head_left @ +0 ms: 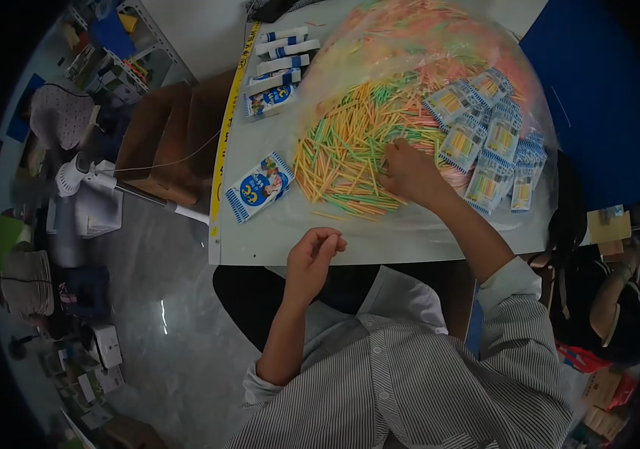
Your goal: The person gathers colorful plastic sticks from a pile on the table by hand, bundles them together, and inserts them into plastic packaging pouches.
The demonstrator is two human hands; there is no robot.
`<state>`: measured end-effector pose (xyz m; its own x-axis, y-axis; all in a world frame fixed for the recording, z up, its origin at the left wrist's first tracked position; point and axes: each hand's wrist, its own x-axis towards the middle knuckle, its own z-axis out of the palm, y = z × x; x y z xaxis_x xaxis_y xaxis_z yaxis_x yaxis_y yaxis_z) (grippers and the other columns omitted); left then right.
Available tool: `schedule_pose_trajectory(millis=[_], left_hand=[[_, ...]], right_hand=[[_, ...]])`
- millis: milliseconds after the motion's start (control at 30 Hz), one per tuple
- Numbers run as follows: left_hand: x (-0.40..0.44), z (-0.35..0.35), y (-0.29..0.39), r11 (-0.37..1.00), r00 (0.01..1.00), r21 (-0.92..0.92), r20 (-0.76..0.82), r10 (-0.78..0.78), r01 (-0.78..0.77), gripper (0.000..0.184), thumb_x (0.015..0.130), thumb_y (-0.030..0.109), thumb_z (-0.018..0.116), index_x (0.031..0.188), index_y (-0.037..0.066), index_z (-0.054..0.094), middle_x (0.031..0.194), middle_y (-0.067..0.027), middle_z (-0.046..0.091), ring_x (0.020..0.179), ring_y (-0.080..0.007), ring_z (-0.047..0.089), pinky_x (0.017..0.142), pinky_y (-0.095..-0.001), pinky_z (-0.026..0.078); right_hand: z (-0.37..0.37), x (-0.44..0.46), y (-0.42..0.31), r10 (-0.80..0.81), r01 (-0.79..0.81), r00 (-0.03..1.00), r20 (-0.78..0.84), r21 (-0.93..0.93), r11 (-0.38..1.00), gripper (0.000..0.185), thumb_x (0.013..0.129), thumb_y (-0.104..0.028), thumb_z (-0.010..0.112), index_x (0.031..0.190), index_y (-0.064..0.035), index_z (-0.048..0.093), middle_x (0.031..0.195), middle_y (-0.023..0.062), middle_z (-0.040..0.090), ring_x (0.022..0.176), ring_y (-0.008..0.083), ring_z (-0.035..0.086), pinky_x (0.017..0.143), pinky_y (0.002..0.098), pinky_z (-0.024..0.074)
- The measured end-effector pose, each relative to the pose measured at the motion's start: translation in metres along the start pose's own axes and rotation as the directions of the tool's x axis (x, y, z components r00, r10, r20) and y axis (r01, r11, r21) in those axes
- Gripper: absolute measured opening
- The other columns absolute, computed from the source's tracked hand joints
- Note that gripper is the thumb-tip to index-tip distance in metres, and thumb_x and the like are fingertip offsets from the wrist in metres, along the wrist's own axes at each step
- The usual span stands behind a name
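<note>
Left of the pile of sticks, on the floor and well apart, an open brown cardboard box. Up and left of the pile, on the white table, several blue-and-white packets in an overlapping row. Just beside the pile's left edge, lying flat and slanted, a single blue packet. Toward the wearer from the pile, apart from it, the left hand: fingers curled in, thumb close to the index finger, impossible to tell whether around anything. As for the pile: thin, straight, loose, in yellow, orange, green and pink, heaped at all angles in a clear plastic bag spread on the table. Touching the pile, right of its middle, the right hand: fingers bent down among the sticks, opening and grip too hidden to tell. On the pile's right side, overlapping, clear blue-edged packets with sticks inside.
</note>
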<state>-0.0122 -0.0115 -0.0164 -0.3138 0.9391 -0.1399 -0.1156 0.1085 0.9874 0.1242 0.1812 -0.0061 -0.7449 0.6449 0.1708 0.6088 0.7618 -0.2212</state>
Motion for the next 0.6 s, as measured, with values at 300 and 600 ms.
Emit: schedule_pose_trajectory(millis=[300, 600], left_hand=[[0.007, -0.004, 0.003, 0.999, 0.999, 0.018, 0.042, -0.029, 0.028, 0.017, 0.085, 0.014, 0.045, 0.09, 0.001, 0.053, 0.079, -0.004, 0.057, 0.075, -0.01, 0.054, 0.069, -0.0221, 0.041], [0.014, 0.014, -0.004, 0.999, 0.996, 0.025, 0.08, 0.031, -0.033, 0.017, 0.084, 0.013, 0.048, 0.09, -0.002, 0.053, 0.078, -0.007, 0.06, 0.075, -0.0112, 0.057, 0.069, -0.0219, 0.044]], right_hand=[[-0.023, 0.024, 0.008, -0.037, 0.035, 0.971, 0.237, 0.015, 0.999, 0.019, 0.07, -0.018, 0.058, 0.076, -0.0015, 0.053, 0.069, 0.0132, 0.051, 0.065, 0.0276, 0.053, 0.058, 0.0387, 0.0424], [-0.009, 0.054, 0.021, -0.146, 0.145, 0.988, 0.048, 0.017, 0.989, 0.012, 0.071, -0.015, 0.055, 0.07, -0.0035, 0.056, 0.083, 0.0133, 0.053, 0.068, 0.0281, 0.054, 0.06, 0.0401, 0.0442]])
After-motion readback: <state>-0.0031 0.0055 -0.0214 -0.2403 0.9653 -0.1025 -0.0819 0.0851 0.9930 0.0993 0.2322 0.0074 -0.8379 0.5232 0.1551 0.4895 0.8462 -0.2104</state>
